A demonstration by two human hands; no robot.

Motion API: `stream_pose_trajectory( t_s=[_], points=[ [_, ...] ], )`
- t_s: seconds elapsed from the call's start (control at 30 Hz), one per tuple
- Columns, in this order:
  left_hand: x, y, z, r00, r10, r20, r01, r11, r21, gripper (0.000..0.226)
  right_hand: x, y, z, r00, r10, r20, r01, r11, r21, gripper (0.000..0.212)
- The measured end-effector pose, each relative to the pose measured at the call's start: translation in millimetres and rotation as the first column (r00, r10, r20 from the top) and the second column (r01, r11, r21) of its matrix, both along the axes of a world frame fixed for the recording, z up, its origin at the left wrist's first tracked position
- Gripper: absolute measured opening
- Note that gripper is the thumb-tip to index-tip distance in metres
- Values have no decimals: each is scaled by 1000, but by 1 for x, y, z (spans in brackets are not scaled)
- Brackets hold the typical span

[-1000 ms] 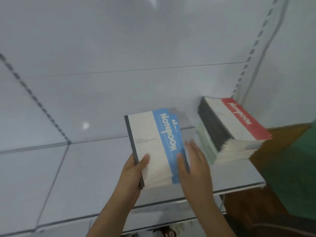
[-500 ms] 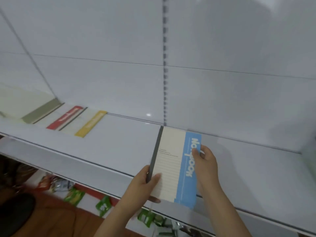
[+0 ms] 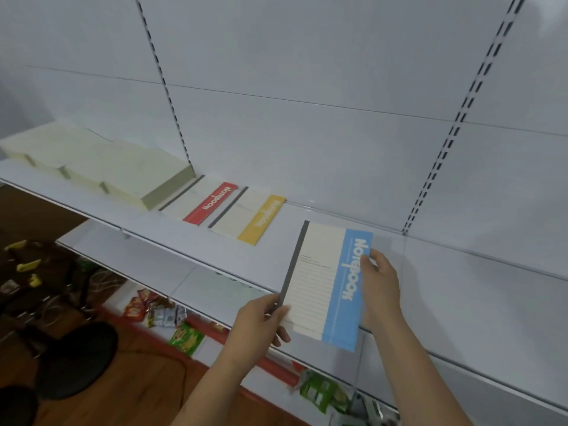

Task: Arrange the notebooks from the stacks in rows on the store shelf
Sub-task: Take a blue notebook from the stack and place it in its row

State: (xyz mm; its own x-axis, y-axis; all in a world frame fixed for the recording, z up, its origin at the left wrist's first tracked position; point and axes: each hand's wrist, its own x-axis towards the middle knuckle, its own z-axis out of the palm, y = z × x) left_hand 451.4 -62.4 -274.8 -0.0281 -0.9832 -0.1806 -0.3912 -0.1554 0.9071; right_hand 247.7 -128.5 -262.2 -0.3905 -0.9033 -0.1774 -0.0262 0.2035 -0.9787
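A cream notebook with a blue band is held above the white shelf, with more notebook edges showing under its near end. My left hand pinches its near left corner by the grey spine. My right hand grips its right, blue edge. Flat on the shelf to the left lie a red-banded notebook and a yellow-banded notebook, side by side. Left of them sit cream stacks in a row.
The white back panel with slotted uprights rises behind the shelf. A lower shelf juts out beneath, with snack packets under it. A black round stool stands on the brown floor at lower left.
The view has swung left along the shelf with the blue notebook; the red and yellow notebooks and the cream stacks came nearer. My right hand moved from flat on the cover to gripping its blue edge.
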Motion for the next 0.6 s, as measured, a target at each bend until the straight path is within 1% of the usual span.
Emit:
stream_pose_trajectory(
  t_s=[0.07, 0.13, 0.27, 0.33, 0.4, 0.47, 0.5, 0.53, 0.57, 0.6],
  points=[
    [9, -12, 2, 1000, 12, 16, -11, 1000, -17, 22, 5, -9, 2, 1000, 18, -22, -18, 1000, -1, 19],
    [15, -26, 5, 998, 3, 67, 0, 999, -42, 25, 8, -21, 4, 999, 33, -36, -32, 999, 6, 19],
    [23, -65, 7, 993, 31, 118, -21, 996, -82, 21, 11, -58, 7, 998, 45, -42, -45, 999, 14, 20],
    [26, -87, 10, 987, 32, 158, -17, 996, -92, 29, 13, -83, 10, 996, 55, -64, -54, 998, 15, 21],
    [28, -109, 9, 967, -14, 256, 41, 994, -99, 44, 13, -108, 8, 992, 65, -112, -62, 998, 29, 18],
    [31, -131, 3, 901, -120, 417, 151, 988, -42, 67, 14, -129, 3, 972, 77, -220, -65, 996, 62, 17],
    [33, -140, -2, 843, -176, 509, 209, 978, -8, 80, 14, -137, -2, 948, 84, -308, -57, 994, 94, 22],
    [34, -148, -7, 786, -214, 580, 252, 968, 16, 88, 14, -143, -8, 916, 97, -388, -51, 991, 126, 30],
    [35, -154, -12, 753, -229, 617, 279, 960, 16, 90, 13, -148, -16, 890, 121, -440, -60, 987, 152, 36],
    [34, -159, -15, 743, -228, 630, 290, 957, 4, 88, 14, -152, -22, 873, 153, -462, -79, 981, 175, 38]
  ],
)
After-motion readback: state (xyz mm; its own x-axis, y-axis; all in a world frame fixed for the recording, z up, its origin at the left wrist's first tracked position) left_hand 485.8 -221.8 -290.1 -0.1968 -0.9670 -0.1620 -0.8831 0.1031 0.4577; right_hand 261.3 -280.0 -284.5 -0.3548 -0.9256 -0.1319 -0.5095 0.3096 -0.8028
